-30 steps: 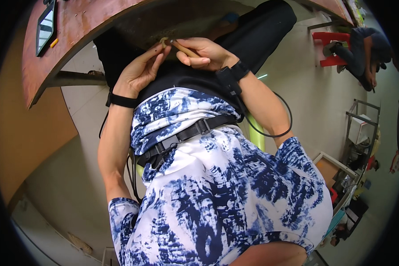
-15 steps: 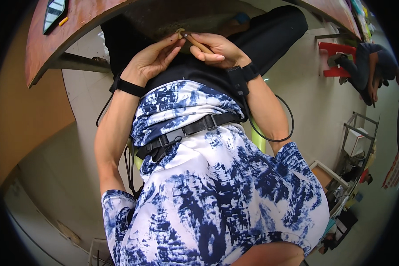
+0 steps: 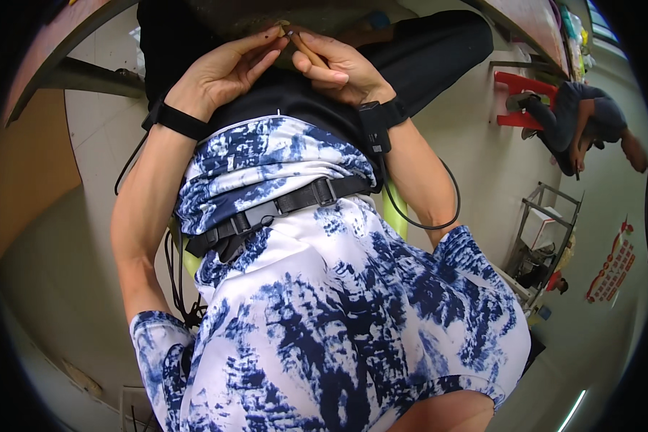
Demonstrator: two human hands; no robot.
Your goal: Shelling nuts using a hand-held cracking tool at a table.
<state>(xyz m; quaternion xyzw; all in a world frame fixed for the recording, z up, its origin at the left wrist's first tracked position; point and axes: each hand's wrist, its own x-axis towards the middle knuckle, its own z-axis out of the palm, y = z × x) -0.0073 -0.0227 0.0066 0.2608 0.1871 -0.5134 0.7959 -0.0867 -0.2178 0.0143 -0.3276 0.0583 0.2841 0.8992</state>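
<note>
Above my lap, both hands meet at the far side of the view. My left hand [image 3: 223, 72] pinches a small yellowish piece [image 3: 282, 31] between thumb and fingertip. Its exact kind is too small to make out. In my right hand [image 3: 344, 68] is a slim tool with a wooden handle [image 3: 307, 52], gripped by thumb and curled fingers. A short metal part shows at the handle's end, close against the yellowish piece. The tool's working tip cannot be made out.
A wooden table edge [image 3: 57, 32] curves round at the far left, and another table [image 3: 518, 25] stands at the far right. Beyond it a person [image 3: 590, 115] sits by a red stool [image 3: 525, 97]. A metal rack [image 3: 547, 223] stands at the right. Cables hang beside both forearms.
The whole view has shifted, so the phone on the left table is out of sight. Both hands keep nearly the same hold, with the tool still against the small piece.
</note>
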